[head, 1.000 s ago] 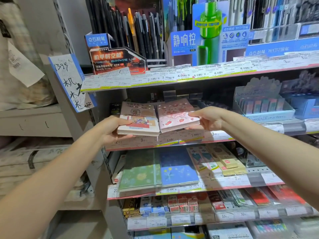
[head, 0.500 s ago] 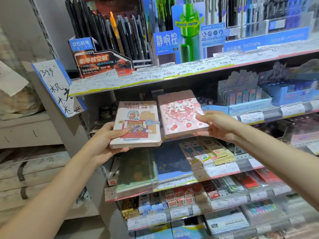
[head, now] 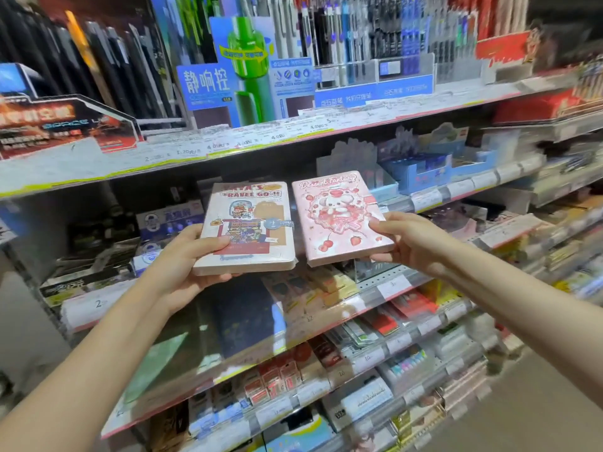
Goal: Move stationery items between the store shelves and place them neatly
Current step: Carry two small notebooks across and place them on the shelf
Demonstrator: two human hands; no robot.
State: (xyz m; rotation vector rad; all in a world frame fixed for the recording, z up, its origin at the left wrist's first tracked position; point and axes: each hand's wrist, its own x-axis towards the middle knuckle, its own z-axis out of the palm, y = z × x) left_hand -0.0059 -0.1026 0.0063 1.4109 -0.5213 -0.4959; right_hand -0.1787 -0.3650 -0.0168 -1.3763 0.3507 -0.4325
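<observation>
A cream notebook [head: 251, 220] with a cartoon travel cover is gripped at its lower left corner by my left hand [head: 182, 259], thumb on the cover and fingers underneath. Beside it, a pink notebook [head: 339, 216] with a bunny and strawberries is pinched at its right edge by my right hand [head: 404, 239]. Both notebooks are tilted face-up in the air in front of the second shelf [head: 394, 285], side by side with a narrow gap between them.
The top shelf [head: 228, 141] carries pen displays and a blue and green sign [head: 228, 76]. Lower shelves hold a green notebook [head: 156, 363], a dark blue notebook [head: 244, 318], sticky notes and small boxed items. The aisle floor [head: 538, 402] lies at lower right.
Both notebooks were lifted off the second shelf and drawn toward me, covers tilted up more. The view swung to the right along the shelves.
</observation>
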